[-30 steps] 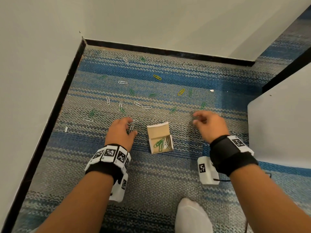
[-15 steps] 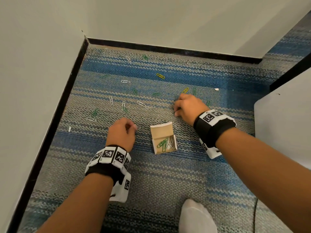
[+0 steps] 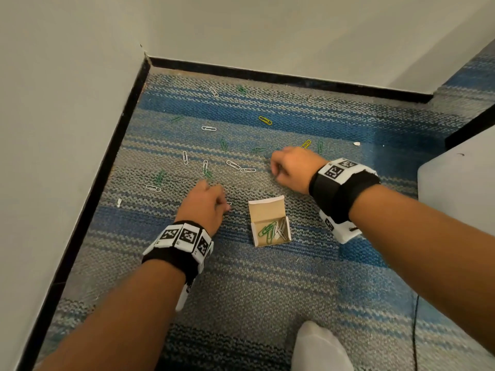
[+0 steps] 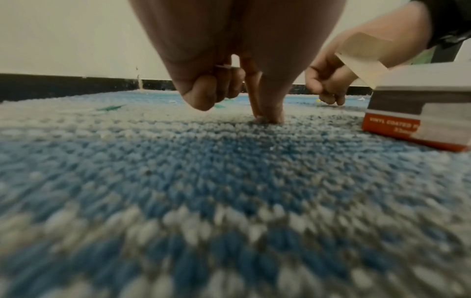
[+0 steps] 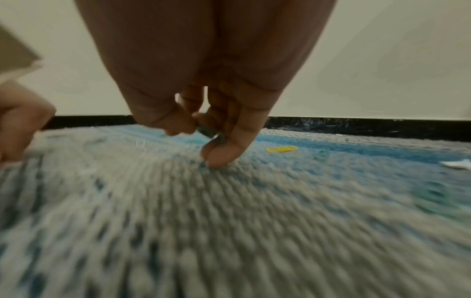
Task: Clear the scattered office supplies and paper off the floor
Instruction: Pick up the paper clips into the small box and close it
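- Left hand point(image 3: 205, 203) is down on the carpet point(image 3: 254, 285) at about 9 o'clock of the open box point(image 3: 270, 223). Fingers are curled tight; the left wrist view shows a pale clip tucked under the curled fingers, with thumb and forefinger tips pressed into the pile. A white clip end point(image 3: 229, 203) pokes out at the fingertips.
- Right hand point(image 3: 292, 168) is at 12–1 o'clock of the box, knuckles up, fingers bunched narrow. The right wrist view shows something dark green pinched between thumb and fingers point(image 5: 224, 141), fingertip touching the carpet – blurred, so can't tell for sure that it is a clip.
- Box sits between the two hands, flap open toward 12 o'clock, holding a few green and white clips point(image 3: 273, 231).
- Loose clips lie scattered from 9 to 1 o'clock of the box: white ones point(image 3: 233, 164), green ones point(image 3: 222, 144), and a yellow clip point(image 3: 265, 120) far out toward the wall.
- A second yellow clip point(image 3: 306, 143) lies just beyond the right hand's knuckles.
- Paper scraps: one point(image 3: 356, 143) at 1 o'clock, one point(image 3: 119, 202) at 9 o'clock near the skirting.
- White sock point(image 3: 318, 346) at 6 o'clock, bottom edge.
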A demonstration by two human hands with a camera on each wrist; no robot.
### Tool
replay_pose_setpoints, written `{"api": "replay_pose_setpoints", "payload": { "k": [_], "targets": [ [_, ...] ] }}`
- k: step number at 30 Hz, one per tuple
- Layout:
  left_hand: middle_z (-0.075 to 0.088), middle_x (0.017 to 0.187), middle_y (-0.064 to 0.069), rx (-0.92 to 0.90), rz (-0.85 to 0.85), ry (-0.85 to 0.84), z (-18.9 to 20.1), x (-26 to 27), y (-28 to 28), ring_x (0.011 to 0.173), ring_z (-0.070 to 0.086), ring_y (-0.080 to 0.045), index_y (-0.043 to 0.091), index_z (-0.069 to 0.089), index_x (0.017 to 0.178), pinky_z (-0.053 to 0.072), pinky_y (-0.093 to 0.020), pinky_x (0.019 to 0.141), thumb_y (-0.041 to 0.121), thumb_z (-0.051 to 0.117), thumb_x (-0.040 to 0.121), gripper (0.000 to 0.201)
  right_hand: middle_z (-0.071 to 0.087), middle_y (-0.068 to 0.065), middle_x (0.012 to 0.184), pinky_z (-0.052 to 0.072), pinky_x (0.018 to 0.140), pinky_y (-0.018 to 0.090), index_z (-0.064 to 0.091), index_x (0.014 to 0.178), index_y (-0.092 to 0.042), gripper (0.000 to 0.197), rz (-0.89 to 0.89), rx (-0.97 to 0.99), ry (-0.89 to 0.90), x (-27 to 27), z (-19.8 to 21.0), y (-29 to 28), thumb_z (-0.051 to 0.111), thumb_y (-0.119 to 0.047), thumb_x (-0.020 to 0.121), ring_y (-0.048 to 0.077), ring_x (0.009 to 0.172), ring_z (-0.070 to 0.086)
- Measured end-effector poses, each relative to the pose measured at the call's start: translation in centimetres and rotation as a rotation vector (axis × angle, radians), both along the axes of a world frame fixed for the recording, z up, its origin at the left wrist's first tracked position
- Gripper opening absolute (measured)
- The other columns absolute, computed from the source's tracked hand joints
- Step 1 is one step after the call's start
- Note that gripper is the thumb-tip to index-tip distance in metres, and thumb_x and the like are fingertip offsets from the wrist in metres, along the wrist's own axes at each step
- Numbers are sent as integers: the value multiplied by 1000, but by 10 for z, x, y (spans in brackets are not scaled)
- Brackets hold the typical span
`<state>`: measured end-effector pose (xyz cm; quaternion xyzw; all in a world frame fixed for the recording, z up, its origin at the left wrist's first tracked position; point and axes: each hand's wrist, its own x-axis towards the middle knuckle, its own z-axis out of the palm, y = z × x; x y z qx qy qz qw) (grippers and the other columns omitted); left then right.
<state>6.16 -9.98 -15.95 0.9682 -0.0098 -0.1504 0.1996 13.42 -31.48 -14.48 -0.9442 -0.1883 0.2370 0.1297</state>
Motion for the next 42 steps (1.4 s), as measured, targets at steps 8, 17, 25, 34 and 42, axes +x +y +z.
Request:
{"api": "replay_pose_setpoints", "payload": {
  "k": [8, 17, 25, 34, 42],
  "targets": [
    [57, 90, -5, -101, 65, -19, 1, 11, -2, 83, 52, -20, 8, 56, 93, 37, -28, 73, 13, 55, 91, 6, 53, 12, 115, 41, 85, 35, 54, 109, -12, 29, 215, -53, 30, 41, 5, 52, 58, -32, 88, 30, 106, 52],
    [62, 105, -8, -2, -87, -51, 0, 12, 5, 97, 58, -25, 9, 66, 101, 42, -29, 84, 15, 55, 90, 16, 61, 1, 82, 44, 67, 28, 60, 85, -19, 9, 335, -63, 34, 50, -3, 55, 64, -25, 79, 23, 78, 56],
    [53, 64, 9, -158, 228, -57, 7, 25, 15, 61, 50, -11, 16, 59, 85, 34, -17, 59, 17, 58, 86, 2, 58, 12, 72, 42, 67, 36, 49, 113, -18, 27, -145, 261, 45, 63, -7, 12, 42, -6, 89, 30, 71, 53],
    [65, 94, -11, -127, 319, -88, 4, 53, 22, 72, 53, -21, 10, 63, 102, 40, -29, 72, 9, 37, 93, 28, 56, 9, 108, 44, 85, 37, 56, 106, -13, 26, 109, 38, -41, 68, -18, 19, 63, -28, 85, 30, 101, 54],
    [58, 96, -2, 25, 307, -40, -5, 62, 21, 88, 54, -22, 18, 58, 101, 37, -28, 72, 46, 65, 80, 36, 49, 1, 67, 35, 61, 31, 42, 90, -17, 10, 190, 66, -33, 71, -3, 40, 51, -16, 85, 27, 68, 49]
  ]
}}
